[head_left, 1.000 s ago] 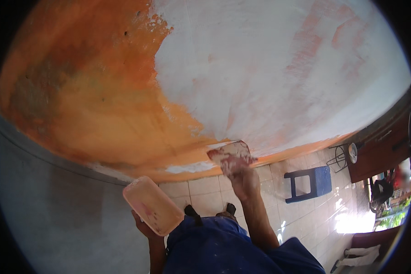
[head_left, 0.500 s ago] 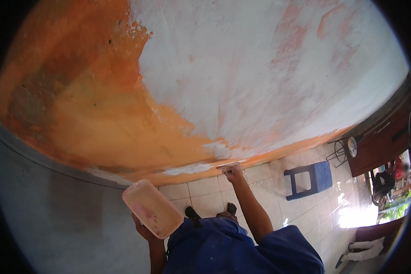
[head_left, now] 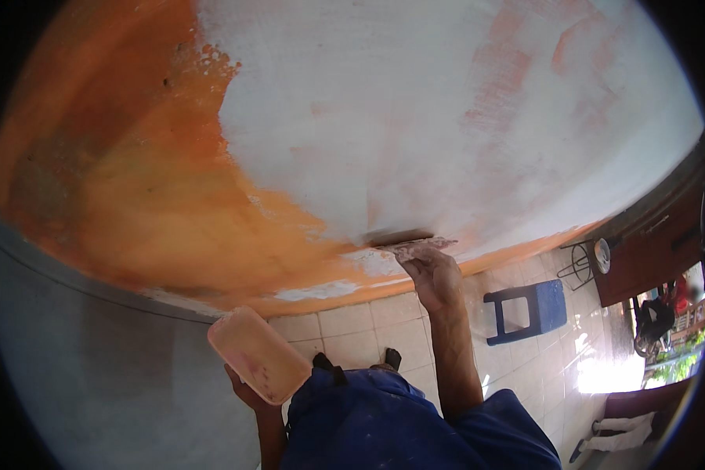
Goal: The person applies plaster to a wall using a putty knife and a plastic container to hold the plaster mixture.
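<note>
From the head camera, the right hand (head_left: 437, 276) is closed around a putty knife (head_left: 415, 246), its blade pressed flat against the wall (head_left: 415, 117) at the lower edge of the white-coated patch, just above the orange strip that meets the tiled floor (head_left: 360, 329). The left hand (head_left: 247, 388) grips from beneath a pinkish rectangular tray (head_left: 258, 354), held low and well apart from the blade. To the right, a blue plastic stool (head_left: 526, 309) stands on the floor.
</note>
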`<state>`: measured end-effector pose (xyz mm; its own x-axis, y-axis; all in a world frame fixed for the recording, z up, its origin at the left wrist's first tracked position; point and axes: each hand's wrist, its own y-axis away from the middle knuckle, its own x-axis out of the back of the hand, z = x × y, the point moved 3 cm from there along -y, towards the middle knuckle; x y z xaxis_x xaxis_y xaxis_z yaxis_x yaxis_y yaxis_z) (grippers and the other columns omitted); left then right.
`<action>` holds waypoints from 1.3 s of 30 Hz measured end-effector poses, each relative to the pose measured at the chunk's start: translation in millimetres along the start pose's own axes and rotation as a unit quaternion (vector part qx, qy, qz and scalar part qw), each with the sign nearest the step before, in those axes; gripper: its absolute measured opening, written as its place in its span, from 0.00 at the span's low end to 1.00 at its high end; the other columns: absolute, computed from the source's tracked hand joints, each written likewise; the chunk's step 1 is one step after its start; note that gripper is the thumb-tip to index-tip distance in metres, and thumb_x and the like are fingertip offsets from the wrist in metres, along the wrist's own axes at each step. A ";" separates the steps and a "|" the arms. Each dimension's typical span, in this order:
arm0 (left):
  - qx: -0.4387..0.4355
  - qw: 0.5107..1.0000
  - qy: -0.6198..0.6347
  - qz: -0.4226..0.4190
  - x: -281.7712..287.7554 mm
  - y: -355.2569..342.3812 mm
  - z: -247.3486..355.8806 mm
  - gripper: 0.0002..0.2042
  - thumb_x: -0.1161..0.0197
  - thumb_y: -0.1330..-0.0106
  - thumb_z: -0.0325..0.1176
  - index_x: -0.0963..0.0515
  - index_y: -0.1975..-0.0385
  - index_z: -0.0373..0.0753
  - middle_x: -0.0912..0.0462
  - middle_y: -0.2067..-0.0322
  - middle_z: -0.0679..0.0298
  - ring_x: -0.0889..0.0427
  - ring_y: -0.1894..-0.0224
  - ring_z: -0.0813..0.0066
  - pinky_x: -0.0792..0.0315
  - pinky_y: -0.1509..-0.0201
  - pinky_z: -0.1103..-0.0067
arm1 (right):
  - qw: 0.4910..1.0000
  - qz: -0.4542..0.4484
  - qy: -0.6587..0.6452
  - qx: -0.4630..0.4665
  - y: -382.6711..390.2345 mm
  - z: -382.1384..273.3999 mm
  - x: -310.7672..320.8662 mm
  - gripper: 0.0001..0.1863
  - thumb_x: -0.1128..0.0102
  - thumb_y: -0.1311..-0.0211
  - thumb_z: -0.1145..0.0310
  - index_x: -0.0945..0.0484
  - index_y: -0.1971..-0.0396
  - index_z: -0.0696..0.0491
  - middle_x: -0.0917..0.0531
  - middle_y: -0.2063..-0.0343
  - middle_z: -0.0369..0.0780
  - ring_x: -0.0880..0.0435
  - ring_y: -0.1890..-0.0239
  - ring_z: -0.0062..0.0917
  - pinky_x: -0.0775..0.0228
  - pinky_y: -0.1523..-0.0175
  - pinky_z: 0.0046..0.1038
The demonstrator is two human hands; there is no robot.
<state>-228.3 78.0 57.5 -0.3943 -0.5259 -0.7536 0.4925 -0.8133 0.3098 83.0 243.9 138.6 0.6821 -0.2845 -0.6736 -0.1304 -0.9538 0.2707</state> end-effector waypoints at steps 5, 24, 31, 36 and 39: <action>0.014 0.998 0.042 -0.034 -33.4 0.8 -5.0 0.21 0.54 0.30 0.41 0.40 0.41 0.39 0.30 0.50 0.61 0.25 0.52 0.71 0.25 0.52 0.74 | 0.991 0.065 -0.040 -0.109 28.2 53.7 66.2 0.12 0.57 0.44 0.80 0.29 0.61 0.66 0.23 0.61 0.48 0.23 0.59 0.34 0.28 0.50 0.32; -0.016 0.999 -0.017 -0.025 -0.8 -1.6 -10.0 0.24 0.58 0.29 0.48 0.40 0.39 0.42 0.32 0.45 0.60 0.29 0.46 0.65 0.32 0.43 0.68 | 0.999 0.037 -0.022 -0.026 -2.5 19.9 5.4 0.09 0.55 0.44 0.78 0.26 0.68 0.64 0.21 0.65 0.48 0.22 0.60 0.36 0.28 0.48 0.36; 0.020 0.993 0.029 -0.113 -6.0 -10.2 -14.3 0.25 0.57 0.30 0.52 0.38 0.40 0.43 0.32 0.44 0.61 0.30 0.45 0.63 0.33 0.41 0.67 | 0.987 0.084 -0.053 -0.128 48.9 47.3 70.0 0.15 0.55 0.49 0.80 0.27 0.60 0.64 0.21 0.64 0.46 0.21 0.61 0.33 0.27 0.51 0.34; -0.035 0.996 -0.066 -0.055 6.1 -8.1 -11.2 0.24 0.56 0.30 0.52 0.38 0.41 0.43 0.31 0.44 0.61 0.29 0.45 0.63 0.33 0.42 0.67 | 0.976 0.157 -0.047 -0.142 18.5 124.9 142.1 0.12 0.54 0.51 0.82 0.28 0.65 0.62 0.22 0.69 0.44 0.22 0.67 0.32 0.24 0.59 0.35; -0.031 0.999 -0.005 -0.023 -7.0 0.4 -6.6 0.22 0.56 0.29 0.44 0.41 0.40 0.39 0.31 0.48 0.60 0.27 0.50 0.69 0.27 0.49 0.73 | 0.971 0.202 0.000 -0.130 -29.2 168.5 177.6 0.09 0.52 0.51 0.83 0.27 0.68 0.61 0.22 0.72 0.43 0.22 0.69 0.31 0.24 0.63 0.34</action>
<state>-220.2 83.1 59.1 -0.4250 -0.4903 -0.7609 0.5202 -0.8202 0.2380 86.7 204.9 -104.8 0.6126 -0.6310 -0.4760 -0.2022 -0.7073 0.6774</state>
